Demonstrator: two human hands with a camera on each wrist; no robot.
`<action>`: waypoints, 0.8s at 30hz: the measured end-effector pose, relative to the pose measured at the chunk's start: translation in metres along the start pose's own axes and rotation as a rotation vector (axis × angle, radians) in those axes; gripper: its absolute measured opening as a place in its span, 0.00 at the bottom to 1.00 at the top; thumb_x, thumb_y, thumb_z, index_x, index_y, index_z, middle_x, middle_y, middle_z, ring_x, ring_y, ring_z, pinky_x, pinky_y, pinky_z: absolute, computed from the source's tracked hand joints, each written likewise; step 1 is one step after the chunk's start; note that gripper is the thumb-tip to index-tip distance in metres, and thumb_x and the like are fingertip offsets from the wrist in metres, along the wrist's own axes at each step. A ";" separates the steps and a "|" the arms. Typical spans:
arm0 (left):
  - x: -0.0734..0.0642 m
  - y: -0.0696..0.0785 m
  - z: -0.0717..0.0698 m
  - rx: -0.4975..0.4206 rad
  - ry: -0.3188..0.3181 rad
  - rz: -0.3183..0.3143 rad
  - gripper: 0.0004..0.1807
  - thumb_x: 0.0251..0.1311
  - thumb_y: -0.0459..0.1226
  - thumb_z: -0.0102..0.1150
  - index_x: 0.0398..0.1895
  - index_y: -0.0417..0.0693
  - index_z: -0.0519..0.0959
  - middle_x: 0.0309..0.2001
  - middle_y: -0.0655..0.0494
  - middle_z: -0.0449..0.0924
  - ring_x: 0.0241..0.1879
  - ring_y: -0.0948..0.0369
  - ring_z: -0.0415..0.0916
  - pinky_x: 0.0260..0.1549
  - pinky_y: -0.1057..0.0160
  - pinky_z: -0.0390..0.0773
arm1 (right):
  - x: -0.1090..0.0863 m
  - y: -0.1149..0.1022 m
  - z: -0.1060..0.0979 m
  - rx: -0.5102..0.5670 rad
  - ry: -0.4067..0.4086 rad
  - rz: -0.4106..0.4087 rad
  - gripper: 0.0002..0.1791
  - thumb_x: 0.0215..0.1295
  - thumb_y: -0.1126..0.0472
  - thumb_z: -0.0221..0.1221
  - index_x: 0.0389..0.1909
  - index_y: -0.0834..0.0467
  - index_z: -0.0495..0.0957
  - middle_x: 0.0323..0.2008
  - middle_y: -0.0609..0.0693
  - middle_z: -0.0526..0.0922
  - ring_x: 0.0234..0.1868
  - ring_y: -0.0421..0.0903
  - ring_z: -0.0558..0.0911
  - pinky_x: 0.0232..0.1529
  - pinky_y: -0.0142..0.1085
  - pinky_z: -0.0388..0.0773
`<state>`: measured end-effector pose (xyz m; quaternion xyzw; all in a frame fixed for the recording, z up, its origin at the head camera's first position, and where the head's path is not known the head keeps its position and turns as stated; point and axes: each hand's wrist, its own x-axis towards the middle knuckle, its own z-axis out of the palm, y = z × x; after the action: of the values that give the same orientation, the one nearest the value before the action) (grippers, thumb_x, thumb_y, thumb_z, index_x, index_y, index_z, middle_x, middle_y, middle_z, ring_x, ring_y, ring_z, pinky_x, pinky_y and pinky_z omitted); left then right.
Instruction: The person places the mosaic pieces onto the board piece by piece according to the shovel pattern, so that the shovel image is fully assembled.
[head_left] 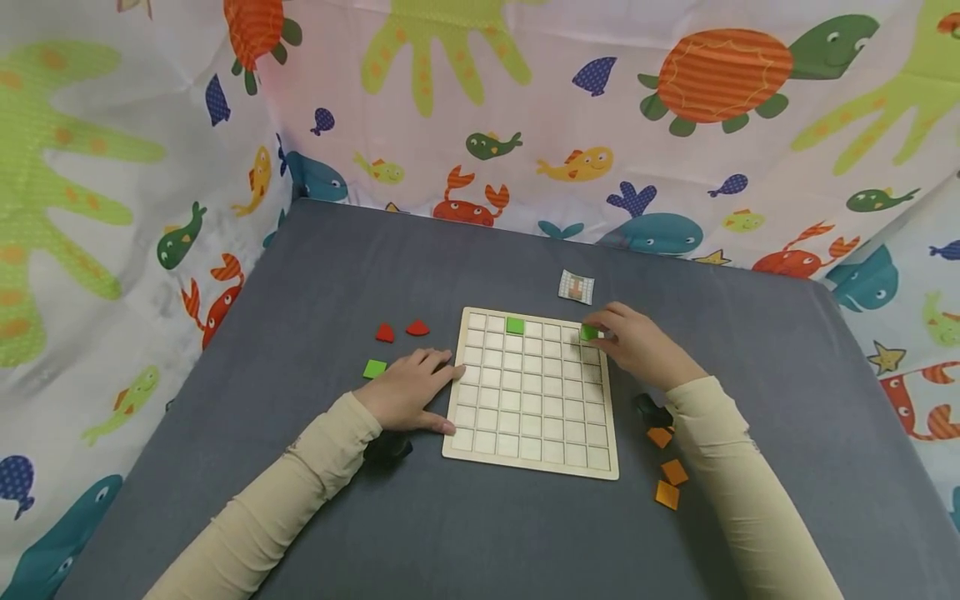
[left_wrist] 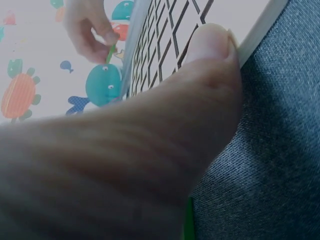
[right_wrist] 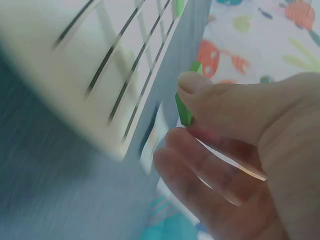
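Note:
A pale wooden grid board (head_left: 532,400) lies on the grey table, with one green square tile (head_left: 515,326) in its top row. My right hand (head_left: 637,346) pinches another green tile (head_left: 588,332) between thumb and fingers, over the board's top right corner; the right wrist view shows that green tile (right_wrist: 184,107) on edge under the thumb. At the board's left edge my left hand (head_left: 408,390) rests with fingers spread. In the left wrist view its thumb (left_wrist: 210,47) lies on the board's rim. A loose green tile (head_left: 374,369) lies just beyond the left hand.
Two red pieces (head_left: 385,332) lie left of the board. Orange tiles (head_left: 667,495) sit to its right, beside the right sleeve. Behind the board is a small printed card (head_left: 576,287). A curtain (head_left: 510,108) with sea animals stands around the table's back and sides.

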<state>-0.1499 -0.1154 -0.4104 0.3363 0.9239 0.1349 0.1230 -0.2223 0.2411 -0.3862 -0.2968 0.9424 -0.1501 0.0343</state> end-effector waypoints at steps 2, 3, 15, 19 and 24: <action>0.000 0.000 0.001 -0.005 0.000 -0.003 0.46 0.52 0.58 0.65 0.69 0.44 0.64 0.68 0.38 0.61 0.67 0.43 0.58 0.62 0.43 0.64 | 0.010 -0.008 0.003 -0.007 -0.017 -0.019 0.18 0.63 0.66 0.62 0.55 0.61 0.77 0.48 0.55 0.78 0.47 0.52 0.80 0.45 0.45 0.80; 0.000 0.000 0.001 -0.005 0.001 -0.005 0.46 0.52 0.58 0.65 0.69 0.44 0.64 0.68 0.38 0.61 0.67 0.43 0.58 0.62 0.43 0.64 | 0.015 -0.012 0.004 -0.009 -0.030 -0.019 0.19 0.63 0.65 0.62 0.56 0.61 0.77 0.49 0.55 0.79 0.49 0.52 0.80 0.46 0.45 0.80; 0.000 0.001 0.000 -0.014 -0.004 -0.003 0.45 0.52 0.57 0.65 0.70 0.44 0.64 0.68 0.38 0.60 0.68 0.43 0.58 0.62 0.43 0.63 | 0.055 -0.021 0.030 0.042 -0.097 -0.022 0.19 0.63 0.61 0.62 0.54 0.61 0.78 0.48 0.54 0.79 0.50 0.49 0.79 0.52 0.44 0.77; 0.000 0.002 -0.002 -0.002 0.006 0.009 0.45 0.52 0.57 0.65 0.69 0.43 0.65 0.67 0.37 0.62 0.67 0.43 0.59 0.61 0.42 0.65 | 0.058 -0.022 0.033 0.038 -0.075 -0.060 0.17 0.63 0.61 0.63 0.52 0.61 0.79 0.47 0.54 0.80 0.49 0.49 0.79 0.51 0.43 0.77; -0.001 0.001 -0.002 -0.021 0.002 -0.003 0.45 0.52 0.57 0.65 0.69 0.44 0.65 0.68 0.38 0.61 0.67 0.43 0.58 0.62 0.42 0.64 | 0.060 -0.024 0.035 0.004 -0.050 -0.112 0.16 0.64 0.61 0.62 0.51 0.60 0.80 0.45 0.53 0.79 0.46 0.47 0.79 0.49 0.41 0.78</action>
<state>-0.1488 -0.1158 -0.4079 0.3336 0.9230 0.1445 0.1258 -0.2526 0.1788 -0.4107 -0.3525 0.9230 -0.1463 0.0502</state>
